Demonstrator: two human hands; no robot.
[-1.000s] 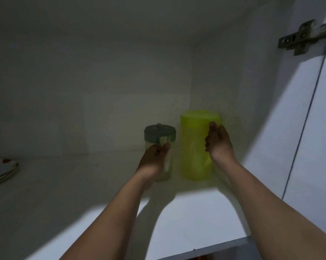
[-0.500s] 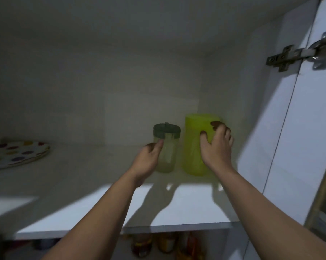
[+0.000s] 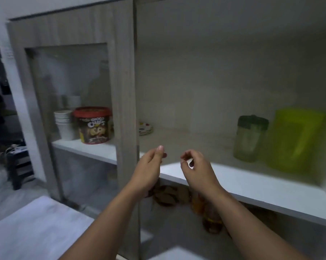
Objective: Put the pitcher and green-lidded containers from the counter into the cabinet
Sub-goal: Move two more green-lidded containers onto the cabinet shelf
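Note:
A yellow-green pitcher (image 3: 295, 141) stands at the far right of the cabinet shelf (image 3: 252, 182). Just left of it stands a clear container with a dark green lid (image 3: 249, 137). Both stand upright and free of my hands. My left hand (image 3: 149, 169) and my right hand (image 3: 196, 169) hover in front of the shelf's front edge, well left of the two items. Each hand is empty with its fingers loosely curled and apart.
A closed glass cabinet door (image 3: 72, 113) is on the left, with a Choco Chips tub (image 3: 92, 124) and stacked white cups (image 3: 63, 122) behind it. A spotted plate (image 3: 145, 128) lies far back on the shelf. Jars (image 3: 211, 218) sit on the lower shelf. A white counter (image 3: 36, 231) is below left.
Both hands have let go of the container and pitcher and pulled back out to the shelf's front edge. My view has swung left and backed away from the cabinet.

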